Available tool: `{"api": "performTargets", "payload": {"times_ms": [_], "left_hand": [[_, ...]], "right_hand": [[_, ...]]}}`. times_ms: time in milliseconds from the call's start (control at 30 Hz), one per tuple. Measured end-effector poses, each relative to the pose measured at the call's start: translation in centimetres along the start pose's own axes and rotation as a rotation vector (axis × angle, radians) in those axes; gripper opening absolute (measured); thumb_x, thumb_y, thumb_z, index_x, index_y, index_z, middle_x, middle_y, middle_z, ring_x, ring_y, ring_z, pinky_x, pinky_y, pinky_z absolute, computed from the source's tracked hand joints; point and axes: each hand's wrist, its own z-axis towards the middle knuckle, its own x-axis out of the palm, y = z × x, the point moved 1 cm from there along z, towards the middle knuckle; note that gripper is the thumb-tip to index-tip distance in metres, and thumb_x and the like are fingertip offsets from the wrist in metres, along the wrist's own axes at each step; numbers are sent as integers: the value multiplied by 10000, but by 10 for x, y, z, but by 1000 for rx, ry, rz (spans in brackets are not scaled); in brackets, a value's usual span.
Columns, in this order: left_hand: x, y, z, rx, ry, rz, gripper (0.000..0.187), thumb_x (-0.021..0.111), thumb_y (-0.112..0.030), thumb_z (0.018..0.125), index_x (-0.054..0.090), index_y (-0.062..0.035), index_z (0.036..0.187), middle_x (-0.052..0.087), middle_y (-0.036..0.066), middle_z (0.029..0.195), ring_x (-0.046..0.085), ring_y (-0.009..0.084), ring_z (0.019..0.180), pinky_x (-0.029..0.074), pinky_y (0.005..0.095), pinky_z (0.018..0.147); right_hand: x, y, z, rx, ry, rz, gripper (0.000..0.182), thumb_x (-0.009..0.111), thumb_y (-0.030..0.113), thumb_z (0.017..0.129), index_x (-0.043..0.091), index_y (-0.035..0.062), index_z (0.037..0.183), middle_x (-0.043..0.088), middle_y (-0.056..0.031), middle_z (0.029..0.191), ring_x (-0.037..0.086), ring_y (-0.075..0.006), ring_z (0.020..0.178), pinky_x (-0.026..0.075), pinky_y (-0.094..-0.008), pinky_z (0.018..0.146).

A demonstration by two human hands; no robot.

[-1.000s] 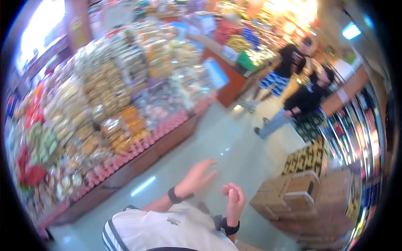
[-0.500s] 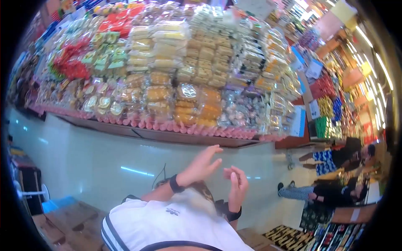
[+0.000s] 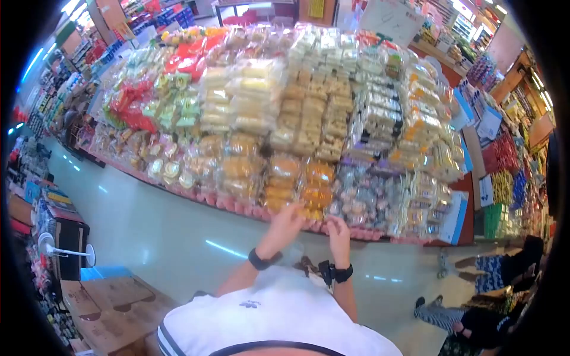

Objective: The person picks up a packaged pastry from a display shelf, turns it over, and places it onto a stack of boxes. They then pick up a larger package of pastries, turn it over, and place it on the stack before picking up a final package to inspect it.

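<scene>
At the front edge of a long display, my left hand (image 3: 284, 229) has its fingers curled in at the left side of a bagged golden bread roll (image 3: 311, 214). On the roll's right side, my right hand (image 3: 339, 238) is closed with fingertips pinched together at the clear wrapper. The roll lies at the bottom of a column of similar orange-brown bagged rolls (image 3: 317, 175). Fine finger contact is blurred. To the right of my hands sit small wrapped round sweets or cakes (image 3: 357, 199). Both wrists wear black bands.
The display holds many bagged pastries, including pale long rolls (image 3: 255, 89) and stacked square packs (image 3: 377, 113). Pink trim (image 3: 237, 206) runs along its front. Cardboard boxes (image 3: 110, 308) stand at lower left. Two people (image 3: 496, 314) are at the right.
Both hands have moved forward from above the floor to the display's front edge and closed at a bagged bread roll. The view has shifted, showing more of the shop behind.
</scene>
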Motion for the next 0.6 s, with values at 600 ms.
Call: {"api": "performTargets", "payload": {"times_ms": [600], "left_hand": [[65, 101, 96, -123, 6, 343, 449, 574, -224, 868, 545, -79, 1292, 659, 209, 1055, 635, 361, 938, 501, 443, 795]], "right_hand": [[-12, -114, 118, 223, 160, -195, 374, 666, 191, 817, 585, -22, 1113, 630, -97, 877, 612, -197, 771, 505, -317, 656]]}}
